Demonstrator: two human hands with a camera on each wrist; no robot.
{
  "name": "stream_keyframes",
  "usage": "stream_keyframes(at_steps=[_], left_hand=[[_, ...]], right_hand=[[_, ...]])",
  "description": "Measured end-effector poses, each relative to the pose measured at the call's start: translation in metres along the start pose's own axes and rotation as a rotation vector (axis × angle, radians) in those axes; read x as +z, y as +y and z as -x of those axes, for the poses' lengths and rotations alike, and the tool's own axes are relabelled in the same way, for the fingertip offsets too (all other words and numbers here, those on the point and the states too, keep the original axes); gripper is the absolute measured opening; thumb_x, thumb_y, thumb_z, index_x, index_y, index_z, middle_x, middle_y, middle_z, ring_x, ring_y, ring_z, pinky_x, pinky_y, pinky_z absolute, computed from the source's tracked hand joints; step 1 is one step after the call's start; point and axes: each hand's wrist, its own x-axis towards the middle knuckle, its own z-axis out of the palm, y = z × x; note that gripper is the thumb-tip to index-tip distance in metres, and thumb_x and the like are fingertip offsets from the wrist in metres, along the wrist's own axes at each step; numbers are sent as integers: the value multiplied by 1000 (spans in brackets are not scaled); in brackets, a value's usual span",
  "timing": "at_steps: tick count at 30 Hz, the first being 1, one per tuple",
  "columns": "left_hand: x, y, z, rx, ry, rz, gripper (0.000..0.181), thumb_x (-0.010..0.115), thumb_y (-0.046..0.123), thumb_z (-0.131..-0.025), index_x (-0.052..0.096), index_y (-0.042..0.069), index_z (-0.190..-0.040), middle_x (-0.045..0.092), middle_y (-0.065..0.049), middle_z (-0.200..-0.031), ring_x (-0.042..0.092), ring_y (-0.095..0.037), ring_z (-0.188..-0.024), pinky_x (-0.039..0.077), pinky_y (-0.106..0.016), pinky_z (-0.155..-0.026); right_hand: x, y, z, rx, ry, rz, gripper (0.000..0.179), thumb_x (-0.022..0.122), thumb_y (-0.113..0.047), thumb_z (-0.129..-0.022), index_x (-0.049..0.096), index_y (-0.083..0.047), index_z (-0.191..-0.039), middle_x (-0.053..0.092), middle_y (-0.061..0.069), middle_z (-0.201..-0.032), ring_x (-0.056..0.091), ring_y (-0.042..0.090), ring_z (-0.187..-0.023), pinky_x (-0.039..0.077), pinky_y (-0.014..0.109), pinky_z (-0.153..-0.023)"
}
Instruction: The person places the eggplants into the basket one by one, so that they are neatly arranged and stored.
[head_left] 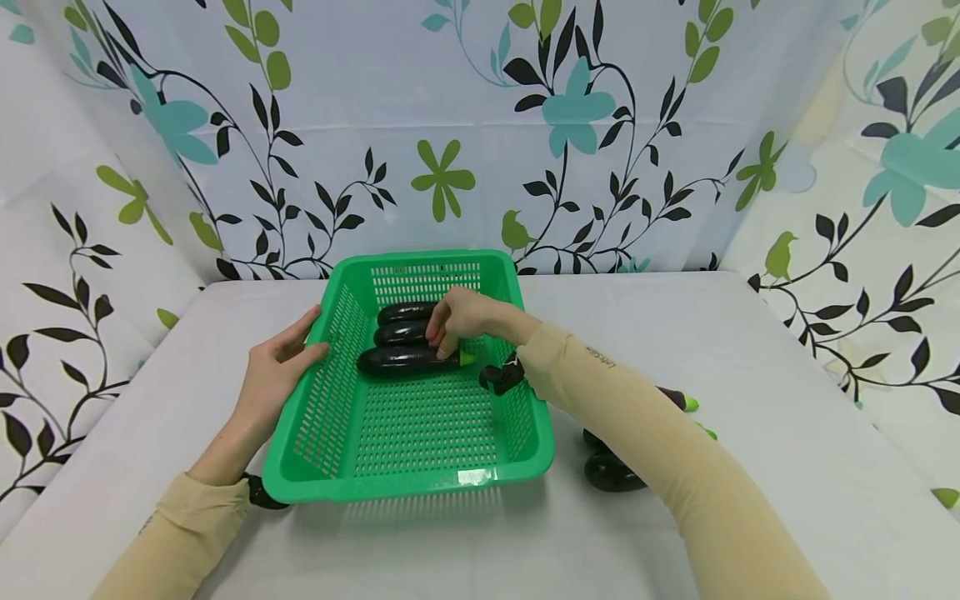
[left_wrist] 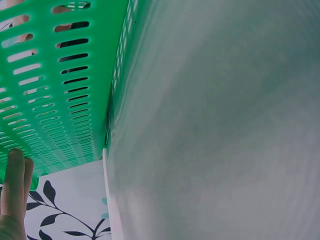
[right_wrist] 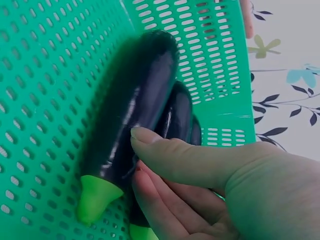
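A green plastic basket (head_left: 420,487) with slotted walls stands on the white table. My left hand (head_left: 273,375) holds its left rim, with fingers (left_wrist: 12,185) along the outer wall in the left wrist view. Inside the basket, three dark, glossy eggplants lie side by side: a front eggplant (head_left: 397,361), a middle eggplant (head_left: 397,333) and a back eggplant (head_left: 405,312). My right hand (head_left: 468,317) is over their right ends. In the right wrist view its thumb touches the front eggplant (right_wrist: 135,100) above the green stem cap (right_wrist: 97,197); its other fingers bend loosely beside it.
More eggplants (head_left: 611,473) lie on the white table (head_left: 787,467) right of the basket, partly hidden under my right sleeve (head_left: 637,417). A leaf-patterned cloth (head_left: 465,100) hangs behind the table and along both sides.
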Motion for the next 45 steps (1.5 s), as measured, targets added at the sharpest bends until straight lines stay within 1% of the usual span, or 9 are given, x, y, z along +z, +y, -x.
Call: stream_keyframes(at_steps=[4,9,13,17,21,27,35,40,45], left_hand=[[0,0,0,1,1,5,57,58,31,-94,35,23,-146,41,-18,-143,54,8,-102,52,-17,-71],[0,-2,-1,1,10,9,56,58,29,-94,36,22,-145,41,-17,-143,54,8,-103,52,-15,-72],[2,-3,0,0,6,5,57,58,30,-94,36,22,-146,41,-17,-143,54,8,-103,52,-16,-73],[2,-3,0,3,-1,-3,57,57,31,-94,35,22,-146,42,-19,-142,54,8,-101,53,-17,-71],[2,-2,0,5,-1,-4,57,57,31,-94,35,23,-146,42,-19,-142,54,8,-101,53,-17,-71],[2,0,-1,1,-4,-3,57,57,32,-94,34,24,-146,41,-18,-143,54,8,-101,53,-17,-71],[2,1,-2,-1,-4,-18,57,57,32,-94,35,24,-146,41,-18,-143,53,8,-104,52,-16,-72],[1,2,-1,-3,-3,-6,57,57,31,-94,35,23,-146,42,-19,-142,55,9,-99,52,-17,-71],[0,1,-1,-4,-1,0,57,57,31,-94,36,22,-146,41,-18,-143,54,9,-101,52,-15,-72]], right_hand=[[-1,0,0,7,30,-71,31,74,5,-75,67,3,-105,68,13,-100,66,20,-85,54,34,-80],[-7,-2,3,-30,70,-206,31,74,4,-76,65,6,-106,68,17,-102,66,21,-87,50,42,-89],[-13,-9,10,-42,66,-266,28,73,1,-78,65,4,-105,69,14,-99,67,21,-88,48,42,-92],[-20,-20,17,-62,17,-238,27,73,-6,-81,67,-3,-107,69,10,-102,65,21,-93,47,42,-93],[-28,-33,24,-83,-11,-215,29,73,-11,-81,66,-6,-109,66,8,-107,63,20,-97,49,36,-91],[-40,-44,42,-116,11,-196,29,74,-13,-82,66,-8,-110,66,5,-109,63,20,-99,49,35,-91],[-58,-37,69,-164,73,-140,30,75,-22,-80,69,-15,-109,69,-1,-108,61,14,-103,44,34,-96],[-65,-29,83,-181,95,-203,32,75,-19,-81,68,-11,-110,68,3,-110,60,16,-105,43,34,-97],[-68,-20,90,-185,83,-232,35,74,-16,-81,66,-6,-113,67,10,-113,61,19,-105,44,34,-97]])
